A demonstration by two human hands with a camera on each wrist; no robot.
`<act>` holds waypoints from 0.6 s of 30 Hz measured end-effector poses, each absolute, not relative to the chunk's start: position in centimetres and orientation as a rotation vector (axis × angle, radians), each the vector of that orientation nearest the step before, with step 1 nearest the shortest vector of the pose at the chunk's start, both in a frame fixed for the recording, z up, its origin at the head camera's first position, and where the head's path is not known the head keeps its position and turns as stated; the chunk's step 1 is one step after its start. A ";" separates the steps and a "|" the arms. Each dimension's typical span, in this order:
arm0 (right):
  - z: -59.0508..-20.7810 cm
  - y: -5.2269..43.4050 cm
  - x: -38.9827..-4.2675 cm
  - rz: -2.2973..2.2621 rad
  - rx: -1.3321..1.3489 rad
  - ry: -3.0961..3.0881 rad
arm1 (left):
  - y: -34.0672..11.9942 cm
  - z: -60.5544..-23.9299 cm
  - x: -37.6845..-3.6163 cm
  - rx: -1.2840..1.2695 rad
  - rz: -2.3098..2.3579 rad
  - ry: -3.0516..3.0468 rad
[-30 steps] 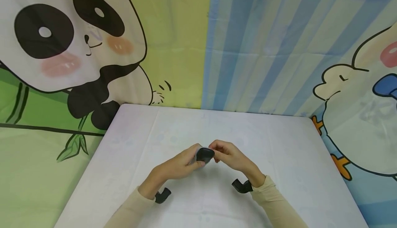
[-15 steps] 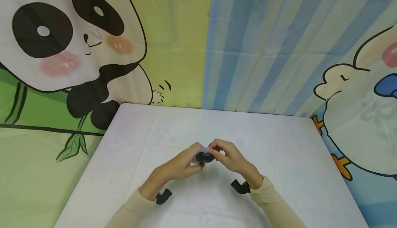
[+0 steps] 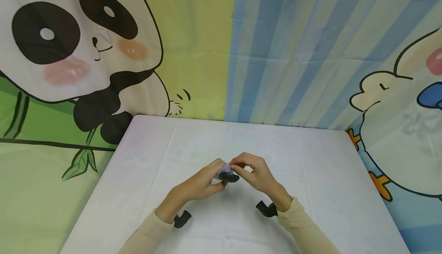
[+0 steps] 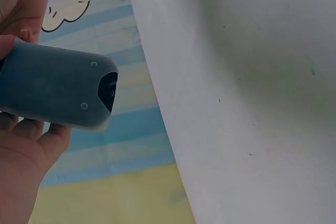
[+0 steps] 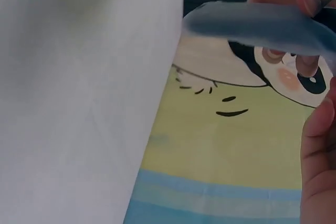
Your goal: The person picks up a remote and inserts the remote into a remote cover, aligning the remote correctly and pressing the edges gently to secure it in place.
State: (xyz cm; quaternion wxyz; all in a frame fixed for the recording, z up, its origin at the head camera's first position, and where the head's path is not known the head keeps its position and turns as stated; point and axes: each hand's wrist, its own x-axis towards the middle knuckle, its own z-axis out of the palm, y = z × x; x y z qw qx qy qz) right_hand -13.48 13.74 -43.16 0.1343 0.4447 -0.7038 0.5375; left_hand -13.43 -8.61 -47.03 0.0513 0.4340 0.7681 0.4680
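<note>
Above the table, my left hand (image 3: pixel 202 183) grips a small black rounded device (image 3: pixel 229 177) in a translucent silicone cover (image 3: pixel 223 169). Thumb and index finger of my right hand (image 3: pixel 253 172) pinch the cover at its near-right end, where the black end sticks out. The left wrist view shows the cover's flat face (image 4: pixel 52 85) with two small bumps and a dark cutout at one end. Seen edge-on in the right wrist view, the cover (image 5: pixel 252 24) is held by the left fingers, while the right thumb (image 5: pixel 319 121) lies by its stretched end. Exactly what kind of device it is cannot be seen.
Beneath both hands lies a white-covered table (image 3: pixel 193 142). Behind it hangs a cartoon-printed cloth (image 3: pixel 276 47) with a panda and stripes. Black wrist-worn pieces (image 3: pixel 266 209) stick out below both wrists.
The black end has tilted downward and more of the translucent cover shows above it. My right fingertips have shifted slightly left and up, pulling the cover's edge. The left hand has barely moved.
</note>
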 end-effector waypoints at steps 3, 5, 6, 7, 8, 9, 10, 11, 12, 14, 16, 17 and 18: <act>-44.5 14.2 -14.3 1.492 1.388 -1.995 | -8.8 -47.0 -13.5 1.301 1.445 2.334; -45.4 14.5 -14.8 1.489 1.436 -1.969 | -8.9 -47.1 -13.5 1.299 1.440 2.330; -45.8 14.6 -15.0 1.489 1.449 -1.959 | -8.9 -47.1 -13.6 1.308 1.431 2.328; -46.1 14.6 -15.1 1.484 1.457 -1.948 | -8.9 -47.1 -13.6 1.317 1.417 2.331; -46.2 14.5 -15.2 1.466 1.456 -1.941 | -8.9 -47.2 -13.6 1.327 1.405 2.328; -46.3 14.5 -15.2 1.446 1.450 -1.940 | -8.9 -47.2 -13.6 1.336 1.396 2.320; -46.3 14.4 -15.1 1.427 1.439 -1.947 | -8.8 -47.3 -13.6 1.346 1.392 2.306; -46.3 14.3 -15.1 1.402 1.430 -1.953 | -8.8 -47.4 -13.5 1.353 1.389 2.299; -46.4 14.3 -15.1 1.381 1.426 -1.961 | -8.8 -47.4 -13.5 1.353 1.391 2.289; -46.4 14.4 -15.0 1.354 1.417 -1.989 | -8.9 -47.4 -13.4 1.338 1.393 2.274; -46.5 14.6 -15.1 1.360 1.418 -2.026 | -9.0 -47.5 -13.4 1.310 1.401 2.260; -46.5 14.7 -15.1 1.369 1.421 -2.045 | -9.0 -47.5 -13.4 1.291 1.405 2.260; -46.5 14.8 -15.1 1.386 1.423 -2.065 | -9.1 -47.6 -13.4 1.273 1.414 2.252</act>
